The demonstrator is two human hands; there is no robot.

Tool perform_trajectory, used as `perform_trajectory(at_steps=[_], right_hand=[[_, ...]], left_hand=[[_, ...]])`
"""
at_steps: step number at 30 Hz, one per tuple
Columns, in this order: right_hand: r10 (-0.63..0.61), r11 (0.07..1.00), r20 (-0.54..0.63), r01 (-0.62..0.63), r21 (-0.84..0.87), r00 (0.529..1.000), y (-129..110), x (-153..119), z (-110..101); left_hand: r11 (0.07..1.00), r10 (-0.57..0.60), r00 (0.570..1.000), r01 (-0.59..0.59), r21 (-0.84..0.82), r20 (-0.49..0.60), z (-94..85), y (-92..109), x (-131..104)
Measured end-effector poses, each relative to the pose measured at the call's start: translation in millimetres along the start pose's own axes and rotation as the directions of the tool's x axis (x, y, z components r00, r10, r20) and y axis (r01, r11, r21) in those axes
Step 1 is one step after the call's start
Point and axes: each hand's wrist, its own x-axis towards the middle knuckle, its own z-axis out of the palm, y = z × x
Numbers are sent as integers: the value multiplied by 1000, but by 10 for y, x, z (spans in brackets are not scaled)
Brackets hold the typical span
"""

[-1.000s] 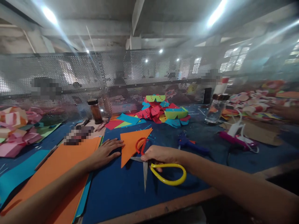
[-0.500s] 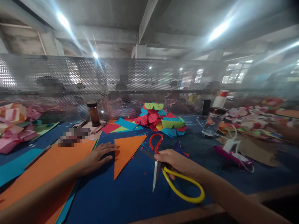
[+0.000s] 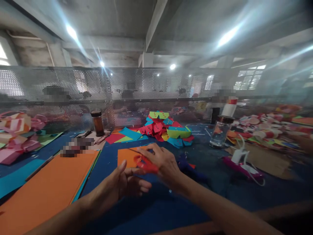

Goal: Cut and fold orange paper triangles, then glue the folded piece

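Observation:
My right hand is closed around the scissors, held above the table. Their red handle shows below my fingers; a thin dark part pokes out to the left, and the yellow handle is hidden. Just under and left of them, my left hand is raised and open, thumb up and fingers apart. Its fingertips lie close to the red handle; whether they touch it I cannot tell. Behind both hands lies the folded orange paper, partly covered by my right hand and the scissors.
Orange sheets are stacked at the left. Straight ahead sit cut paper masks in a pile. A brown bottle, a glass jar and a purple power strip with white plugs stand around. A perforated screen borders the far side.
My right hand has lifted and turned the scissors leftward over the orange paper. My left hand has come off the table beside the paper and moved right, toward the scissors.

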Motion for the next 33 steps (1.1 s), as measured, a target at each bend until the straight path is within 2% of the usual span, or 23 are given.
perform_trajectory(at_steps=[2, 5, 7, 11, 13, 16, 18, 20, 23, 26, 30, 33], right_hand=[[-123, 976, 37, 127, -178, 992, 14, -49, 68], [-180, 950, 52, 187, -248, 982, 47, -86, 131], [-135, 971, 10, 134, -199, 991, 53, -86, 143], [41, 998, -143, -48, -42, 989, 22, -65, 106], [104, 994, -144, -99, 38, 984, 6, -60, 76], [240, 950, 10, -238, 201, 971, 0, -71, 58], [328, 878, 147, -359, 317, 933, 0, -90, 83], [362, 791, 266, -446, 420, 893, -6, -110, 132], [361, 668, 405, -536, 516, 840, -30, -127, 197], [328, 538, 517, -606, 586, 791, -45, -124, 211], [208, 365, 583, -616, 698, 785, -28, -137, 239], [189, 297, 630, -655, 695, 754, -46, -156, 297]], left_hand=[[999, 10, 1000, -10, -39, -6, 43, -44, 20], [999, 32, 997, -30, 31, -72, 29, -135, 55], [997, 36, 991, -27, 75, -126, -6, -195, 78], [989, 108, 966, -81, 126, -234, -92, -247, 111], [982, 146, 951, -105, 158, -274, -134, -248, 126], [953, 193, 937, -108, 284, -291, -189, -264, 161], [901, 238, 926, -99, 421, -292, -214, -291, 191], [829, 292, 910, -88, 552, -293, -227, -323, 217], [733, 356, 881, -57, 678, -311, -214, -345, 230], [685, 361, 890, -51, 727, -278, -179, -325, 207], [629, 381, 889, -47, 776, -255, -141, -285, 163], [558, 408, 880, -32, 829, -241, -109, -259, 136]])
